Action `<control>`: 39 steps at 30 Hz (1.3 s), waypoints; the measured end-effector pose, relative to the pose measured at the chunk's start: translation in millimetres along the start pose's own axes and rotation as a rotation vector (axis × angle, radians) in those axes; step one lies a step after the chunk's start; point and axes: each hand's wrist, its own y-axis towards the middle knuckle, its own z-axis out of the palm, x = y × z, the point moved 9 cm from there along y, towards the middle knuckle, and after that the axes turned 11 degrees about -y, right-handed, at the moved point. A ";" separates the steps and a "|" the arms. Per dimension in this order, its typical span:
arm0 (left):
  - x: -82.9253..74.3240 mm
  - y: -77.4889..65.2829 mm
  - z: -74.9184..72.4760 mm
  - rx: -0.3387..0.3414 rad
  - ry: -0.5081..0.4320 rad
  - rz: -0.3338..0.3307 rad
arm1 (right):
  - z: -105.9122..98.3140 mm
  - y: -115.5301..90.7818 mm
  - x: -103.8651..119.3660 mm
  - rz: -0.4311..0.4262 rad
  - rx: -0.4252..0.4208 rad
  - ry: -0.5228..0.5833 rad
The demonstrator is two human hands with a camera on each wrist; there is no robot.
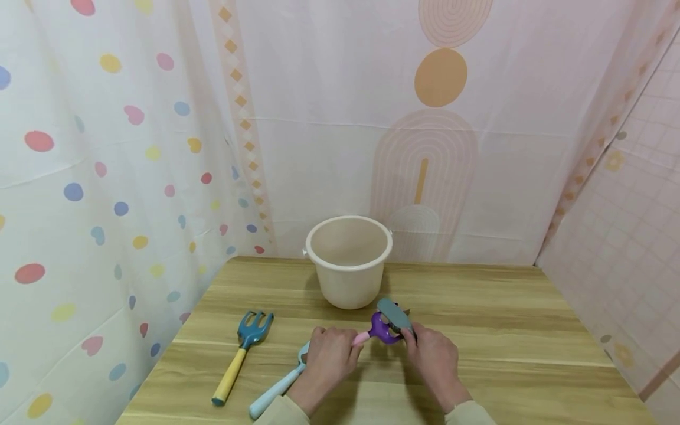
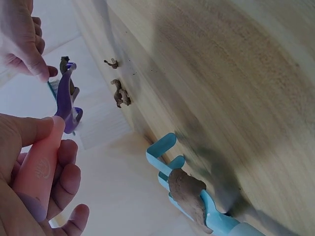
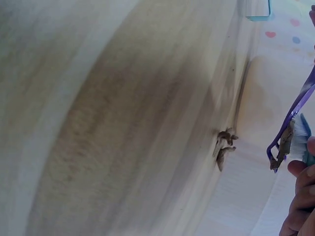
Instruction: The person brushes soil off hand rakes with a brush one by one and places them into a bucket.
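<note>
My left hand (image 1: 330,356) grips the pink handle of a small garden rake with a purple head (image 1: 378,327). Brown clumps like mud cling to that head in both wrist views. In my right hand (image 1: 435,359) is a scrubbing brush (image 1: 394,314) with a grey-blue back and white bristles (image 3: 298,142), held against the purple tines. Just left of my left hand lies a light blue hand rake (image 1: 276,391), partly covered by that hand in the head view. A brown lump (image 2: 188,196) sits in its tines in the left wrist view.
A cream bucket (image 1: 349,286) stands at the back middle of the wooden table (image 1: 531,342). A blue garden fork (image 1: 255,332) with a yellow handle lies at the left. Brown crumbs (image 2: 119,93) have fallen on the tabletop. Patterned curtains (image 1: 319,171) hang behind and beside it.
</note>
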 end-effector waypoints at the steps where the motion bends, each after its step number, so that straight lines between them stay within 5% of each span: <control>1: 0.0 -0.4 0.5 0.003 0.001 0.000 | 1.2 -0.2 -1.4 0.004 0.004 0.001; 9: 0.9 -1.1 -0.9 0.011 0.010 -0.008 | -3.2 -1.9 -1.6 0.005 -0.077 0.008; 17: 9.5 2.8 -10.1 0.013 -0.026 -0.072 | -10.9 -9.3 27.1 -0.182 -0.137 0.049; 23: 10.8 4.0 -11.7 0.017 -0.023 -0.087 | -10.8 -11.2 25.9 -0.157 -0.151 0.041; 31: 18.2 3.6 -9.3 0.066 0.009 -0.149 | 0.8 -10.1 2.9 -0.032 -0.029 0.037; 39: 19.4 3.2 -9.1 0.064 -0.005 -0.155 | 1.6 -9.7 2.2 -0.049 -0.013 -0.020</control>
